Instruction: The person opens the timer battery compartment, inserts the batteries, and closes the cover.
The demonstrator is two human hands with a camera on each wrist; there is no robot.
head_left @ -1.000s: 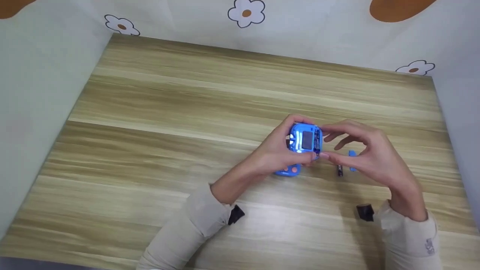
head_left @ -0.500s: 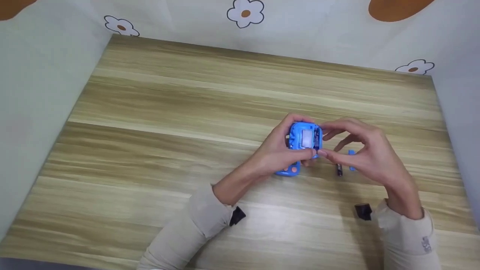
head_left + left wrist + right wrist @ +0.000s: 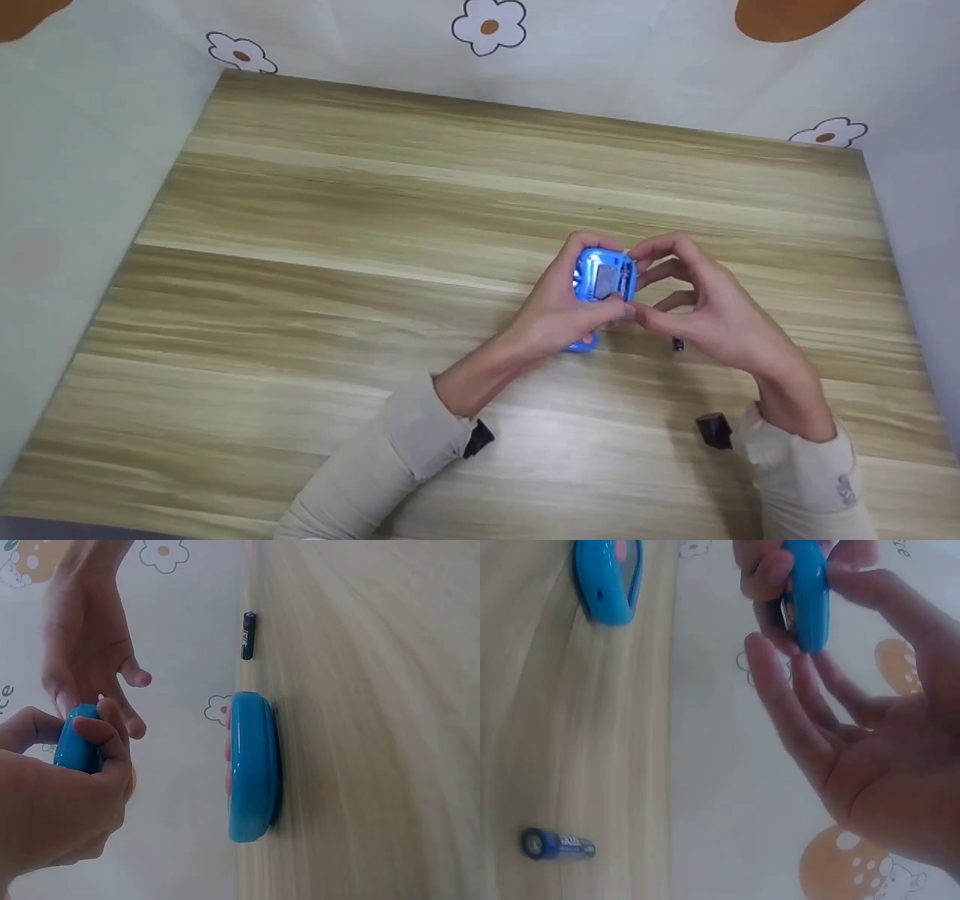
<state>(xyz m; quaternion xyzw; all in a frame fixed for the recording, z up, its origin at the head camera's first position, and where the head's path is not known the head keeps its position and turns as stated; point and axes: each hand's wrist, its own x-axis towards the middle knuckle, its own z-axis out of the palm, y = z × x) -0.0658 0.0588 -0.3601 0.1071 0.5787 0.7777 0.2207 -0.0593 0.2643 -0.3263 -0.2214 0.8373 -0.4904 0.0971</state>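
Note:
My left hand [image 3: 551, 315] grips a blue electronic toy [image 3: 596, 261] above the table, back side up. A grey rectangle shows on its back, beside an uncovered battery slot [image 3: 625, 279] along the right edge. Something dark lies in that slot, too small to make out. My right hand [image 3: 720, 307] pinches the same right edge, thumb at the near corner and curved fingertips at the far one. In the right wrist view its thumb and fingers touch the toy [image 3: 811, 607]. Below, partly hidden by my left hand, a second blue toy [image 3: 251, 772] with pink buttons rests on the table.
One loose battery [image 3: 559, 845] lies on the wooden table [image 3: 337, 300], below my right hand in the head view. White walls with flower prints [image 3: 489, 27] stand at the table's back and sides. Black wrist devices [image 3: 714, 431] hang by both sleeves.
Both hands and the held toy have shifted slightly left. A small blue piece on the table, visible before, is now hidden by my right hand, which also covers more of the battery.

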